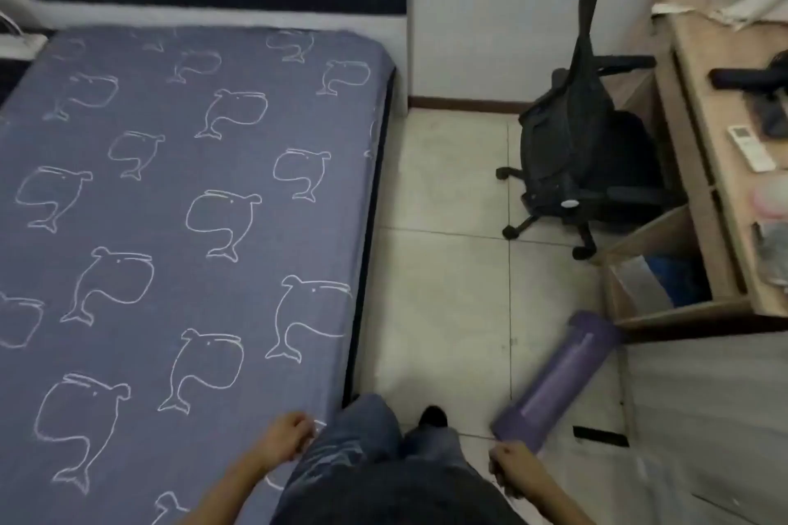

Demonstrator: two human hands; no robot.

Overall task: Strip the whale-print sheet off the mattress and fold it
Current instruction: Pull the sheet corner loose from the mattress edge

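The whale-print sheet (179, 205) is grey-blue with white whale outlines and lies stretched flat over the whole mattress, filling the left half of the view. My left hand (286, 437) hangs near the mattress's right edge at the bottom, fingers loosely curled, holding nothing, close to the sheet but I cannot tell if it touches. My right hand (511, 467) hangs beside my leg over the floor, fingers curled with nothing in them. My legs and feet stand on the tiles beside the bed.
A rolled purple mat (558, 379) lies on the tiled floor just right of my feet. A black office chair (584, 158) stands by a wooden desk (699, 166) at the right. The headboard and wall are at the far end.
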